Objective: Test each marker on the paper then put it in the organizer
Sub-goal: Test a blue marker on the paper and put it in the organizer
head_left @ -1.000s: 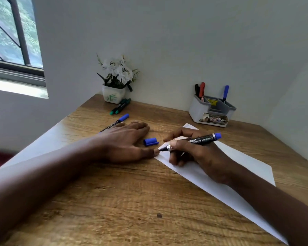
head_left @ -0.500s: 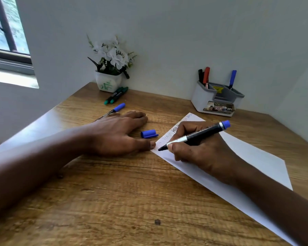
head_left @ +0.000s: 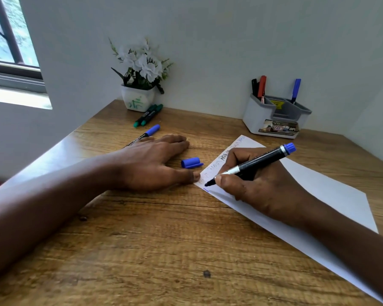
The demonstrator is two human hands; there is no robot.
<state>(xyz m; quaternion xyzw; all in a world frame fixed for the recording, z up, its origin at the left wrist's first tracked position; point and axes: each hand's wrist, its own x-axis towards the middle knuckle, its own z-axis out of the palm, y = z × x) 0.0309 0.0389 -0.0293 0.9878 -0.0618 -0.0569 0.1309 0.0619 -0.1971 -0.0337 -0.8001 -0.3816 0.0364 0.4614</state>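
Note:
My right hand (head_left: 261,186) grips an uncapped blue marker (head_left: 259,163), its tip touching the near corner of the white paper (head_left: 323,195). A short blue stroke shows just below the tip, and older scribbles run along the paper's left edge. Its blue cap (head_left: 191,162) lies on the desk between my hands. My left hand (head_left: 150,162) rests flat on the wood, thumb tip pinning the paper's corner. Another blue marker (head_left: 147,133) lies behind that hand, and two green markers (head_left: 148,115) lie farther back. The grey organizer (head_left: 274,120) at the back right holds black, red and blue markers.
A white pot of white flowers (head_left: 139,85) stands at the back by the wall. The wooden desk (head_left: 164,250) fills a corner, with walls behind and to the right. A window sits at the upper left.
My right hand has lifted the marker's rear end and set its tip on the paper, leaving a short blue stroke. The view has shifted slightly; the left hand stays put.

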